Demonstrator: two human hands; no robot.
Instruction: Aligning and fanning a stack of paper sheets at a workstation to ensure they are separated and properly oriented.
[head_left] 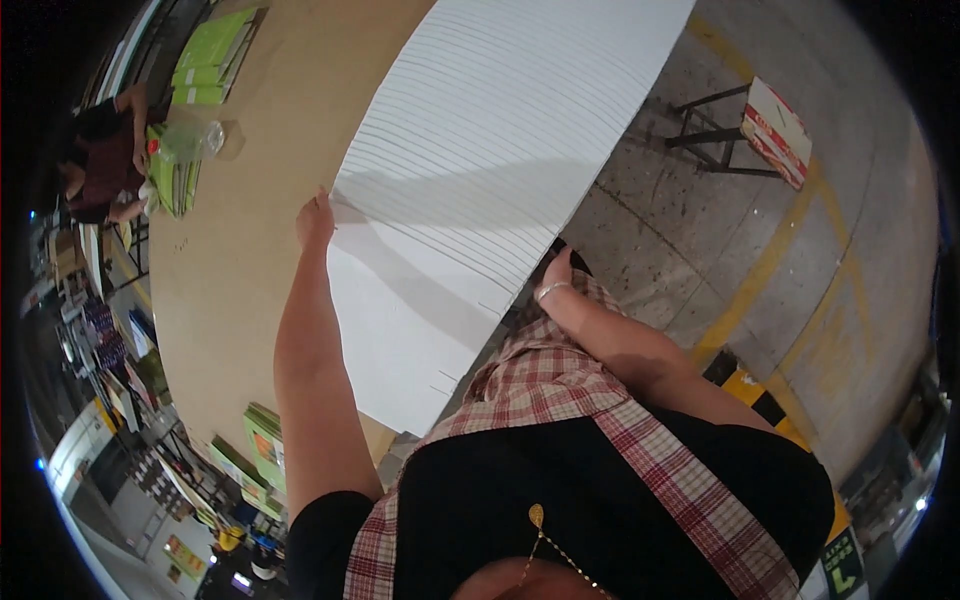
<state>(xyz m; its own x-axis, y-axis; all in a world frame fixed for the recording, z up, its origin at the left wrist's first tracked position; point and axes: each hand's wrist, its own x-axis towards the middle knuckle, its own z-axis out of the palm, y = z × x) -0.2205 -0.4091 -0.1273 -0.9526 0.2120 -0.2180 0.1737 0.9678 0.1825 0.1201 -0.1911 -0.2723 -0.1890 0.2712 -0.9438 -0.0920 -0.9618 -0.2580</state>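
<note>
A long row of white sheets [490, 120] lies overlapped like shingles on the brown table, their edges making many thin parallel lines. The nearest sheet [385, 340] shows a wide plain face, with my arm's shadow across it. At the row's left edge my left hand [316, 222] is closed, its fingers pinched at a sheet's border. My right hand [558, 272], with a bracelet at the wrist, is at the right edge of the row, beside the table's side. Its fingertips are partly hidden there, so their grip is unclear.
The brown table [260, 130] extends left, bearing green packets [215, 50], a clear plastic bottle [190, 140] and more green booklets [265, 445] nearer me. Across the table a person [105, 150] handles green packets. A stool [775, 130] stands right on the yellow-lined floor.
</note>
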